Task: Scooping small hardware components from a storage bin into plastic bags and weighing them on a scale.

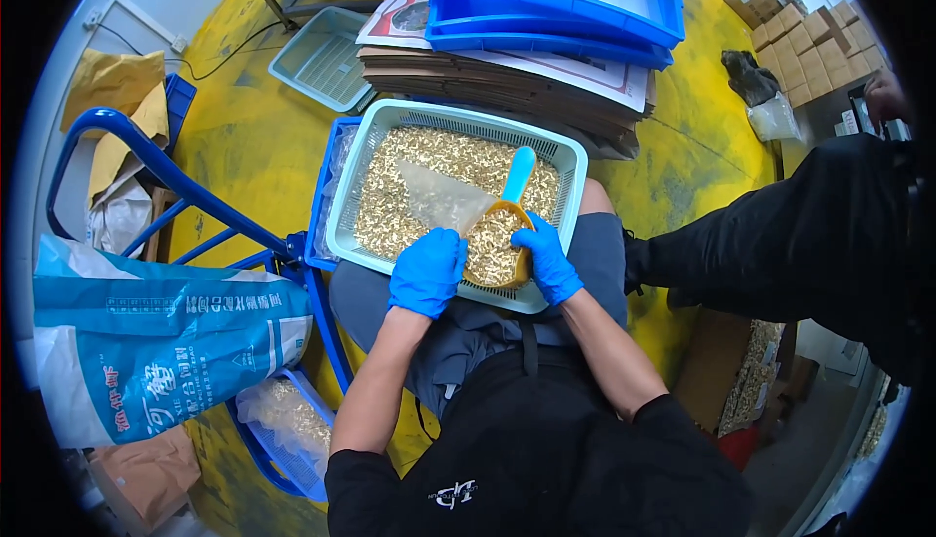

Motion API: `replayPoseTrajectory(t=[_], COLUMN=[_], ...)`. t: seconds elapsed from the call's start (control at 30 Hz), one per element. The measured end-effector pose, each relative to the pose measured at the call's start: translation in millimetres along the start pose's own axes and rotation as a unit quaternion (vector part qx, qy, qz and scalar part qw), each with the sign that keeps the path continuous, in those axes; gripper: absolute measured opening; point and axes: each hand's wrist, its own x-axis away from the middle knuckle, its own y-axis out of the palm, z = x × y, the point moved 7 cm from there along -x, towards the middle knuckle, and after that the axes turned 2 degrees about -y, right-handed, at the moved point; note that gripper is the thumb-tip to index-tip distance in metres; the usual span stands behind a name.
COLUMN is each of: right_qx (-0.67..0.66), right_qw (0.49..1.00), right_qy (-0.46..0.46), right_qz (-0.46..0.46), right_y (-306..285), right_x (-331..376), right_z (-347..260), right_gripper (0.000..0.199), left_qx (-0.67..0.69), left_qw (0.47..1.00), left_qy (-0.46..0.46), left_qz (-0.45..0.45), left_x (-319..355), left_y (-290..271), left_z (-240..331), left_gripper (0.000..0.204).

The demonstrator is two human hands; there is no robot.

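A pale green plastic basket (pixel 341 196) rests on my lap, filled with small brass-coloured metal pieces (pixel 380 191). My left hand (pixel 429 266), in a blue glove, pinches the mouth of a clear plastic bag (pixel 439 198), which lies over the pieces. Beside it, my blue-gloved right hand (pixel 548 262) grips the side of a yellow scoop (pixel 525 269) heaped with the same pieces. The scoop's edge meets the bag's mouth. A light blue handle (pixel 520 174) points away from the scoop; whether the two are joined I cannot tell.
Stacked blue trays (pixel 556 11) sit on flattened cardboard (pixel 507 79) ahead. To the left are a blue metal frame (pixel 185 186), a printed blue sack (pixel 175 342) and a blue crate (pixel 302 449) with bagged pieces. Another person's dark-clothed leg (pixel 760 235) reaches in from the right.
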Motion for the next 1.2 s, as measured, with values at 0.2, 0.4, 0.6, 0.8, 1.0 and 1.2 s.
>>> replayPoseTrajectory(t=[0.2, 0.4, 0.6, 0.8, 1.0, 1.2], right_qx=[0.267, 0.468, 0.522, 0.493, 0.525, 0.544], right_qw=[0.961, 0.873, 0.839, 0.862, 0.842, 0.827], right_qy=[-0.074, -0.089, -0.089, 0.039, 0.073, 0.09], right_qz=[-0.018, -0.103, -0.125, -0.11, -0.102, -0.114], right_y=[3.4, 19.2, 20.8, 29.5, 36.3, 54.6], right_x=[-14.5, -27.9, -51.6, -53.3, -50.1, -59.7], right_z=[-52.1, -90.9, -83.0, -93.2, -122.4, -123.2], right_gripper=[0.043, 0.044, 0.044, 0.057, 0.058, 0.056], left_qx=[0.148, 0.218, 0.098, 0.132, 0.248, 0.283], left_qw=[0.984, 0.958, 0.987, 0.982, 0.946, 0.927], left_qy=[-0.096, -0.18, -0.119, -0.125, -0.209, -0.244], left_qz=[0.008, 0.039, 0.051, 0.046, 0.022, 0.03], left_x=[-13.5, -18.2, -25.4, -28.4, -31.3, -32.6], left_y=[24.5, 24.1, 9.4, 13.6, 8.9, 14.7], left_z=[-15.5, -13.7, -3.8, -16.4, -16.4, -36.8], left_gripper=[0.027, 0.031, 0.031, 0.029, 0.029, 0.029])
